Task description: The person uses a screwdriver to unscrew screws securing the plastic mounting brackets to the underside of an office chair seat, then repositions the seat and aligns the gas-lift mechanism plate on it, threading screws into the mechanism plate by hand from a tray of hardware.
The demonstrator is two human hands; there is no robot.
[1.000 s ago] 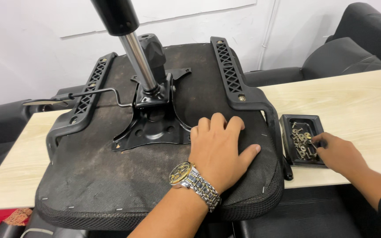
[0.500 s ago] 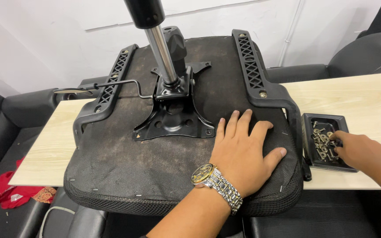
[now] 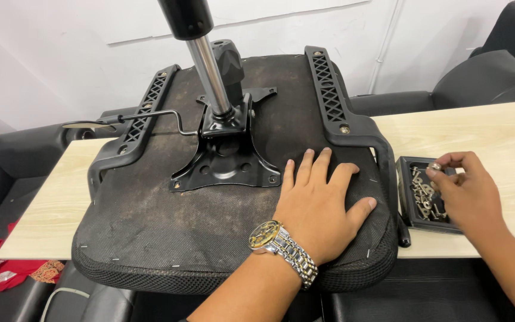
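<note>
Pressing flat with fingers spread, the left hand (image 3: 320, 206) steadies an upturned chair seat (image 3: 168, 220) lying on the pale wooden surface (image 3: 496, 137), its gas-lift column (image 3: 207, 65) pointing up. The right hand (image 3: 466, 191), dug into the small black tray (image 3: 405, 197) a moment earlier, now lifts clear, fingertips pinched on a small metal fastener (image 3: 435, 166).

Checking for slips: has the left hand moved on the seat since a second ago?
No. The left hand lies flat on the seat, right of the metal plate.
</note>
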